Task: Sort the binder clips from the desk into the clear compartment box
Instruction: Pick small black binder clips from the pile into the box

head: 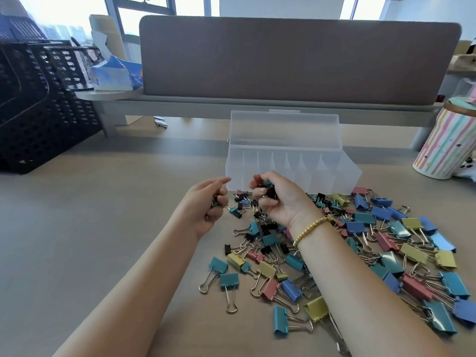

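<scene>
both grips (210,202) (270,195) around small clips (268,188)

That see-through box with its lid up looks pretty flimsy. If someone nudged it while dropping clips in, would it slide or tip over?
The clear box would probably slide easily: it looks like thin plastic, its compartments appear empty, and it sits on a smooth desk. Tipping seems less likely, since it is long and low, though the raised lid may make it a bit back-heavy.
</scene>
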